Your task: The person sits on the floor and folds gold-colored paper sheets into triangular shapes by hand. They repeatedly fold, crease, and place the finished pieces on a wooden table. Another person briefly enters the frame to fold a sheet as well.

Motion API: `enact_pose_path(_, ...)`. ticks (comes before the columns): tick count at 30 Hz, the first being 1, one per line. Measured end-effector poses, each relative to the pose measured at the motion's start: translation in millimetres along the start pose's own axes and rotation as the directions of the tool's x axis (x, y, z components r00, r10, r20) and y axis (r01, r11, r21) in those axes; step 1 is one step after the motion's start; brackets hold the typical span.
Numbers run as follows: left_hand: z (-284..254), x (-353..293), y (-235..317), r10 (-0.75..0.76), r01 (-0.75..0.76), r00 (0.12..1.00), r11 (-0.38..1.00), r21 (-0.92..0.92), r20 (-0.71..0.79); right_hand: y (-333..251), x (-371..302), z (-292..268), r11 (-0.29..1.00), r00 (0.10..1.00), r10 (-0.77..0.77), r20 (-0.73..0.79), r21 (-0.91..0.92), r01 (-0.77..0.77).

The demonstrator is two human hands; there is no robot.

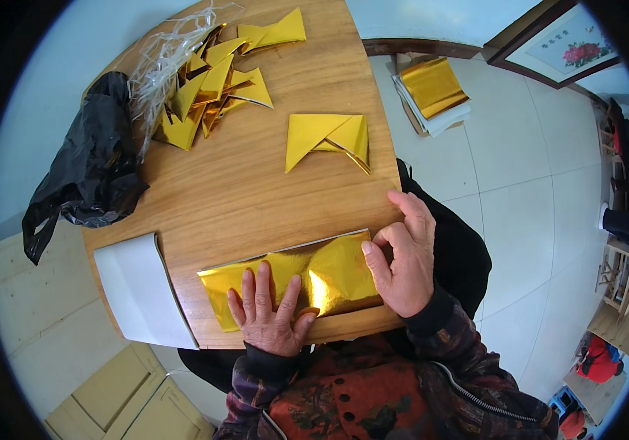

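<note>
A sheet of gold foil paper, folded into a long strip with a pale edge along its far side, lies at the near edge of the wooden table. Flat on its left part rests my left hand, fingers spread. My right hand is at the strip's right end, its thumb by the foil and its fingers apart, extended past the table's right edge. Beyond the strip sits a folded gold paper piece with crossed flaps. Several more folded gold pieces are heaped at the far left.
A stack of white sheets lies at the table's left near corner. A black plastic bag and tangled clear plastic strips occupy the left side. On the tiled floor right of the table is a gold-topped paper pile.
</note>
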State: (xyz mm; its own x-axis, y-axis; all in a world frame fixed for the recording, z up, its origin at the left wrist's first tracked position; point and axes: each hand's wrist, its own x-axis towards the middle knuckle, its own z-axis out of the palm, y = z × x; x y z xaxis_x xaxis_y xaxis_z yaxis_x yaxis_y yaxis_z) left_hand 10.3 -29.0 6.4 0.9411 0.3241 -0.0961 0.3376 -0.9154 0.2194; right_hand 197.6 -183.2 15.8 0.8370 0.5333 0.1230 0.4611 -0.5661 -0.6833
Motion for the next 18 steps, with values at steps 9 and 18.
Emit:
enact_pose_path(9, 0.0, 0.6, 0.3, 0.001, -0.001, 1.0, 1.0, 0.005, -0.009, 0.6, 1.5, 1.4, 1.0, 0.999, -0.016, 0.041, -0.023, 0.017)
enact_pose_path(18, -1.6, 1.9, -3.1, 0.015, -0.014, 1.0, 1.0, -0.012, 0.004, 3.0, 1.8, 2.8, 0.999, 0.998, -0.023, 0.064, -0.047, 0.026)
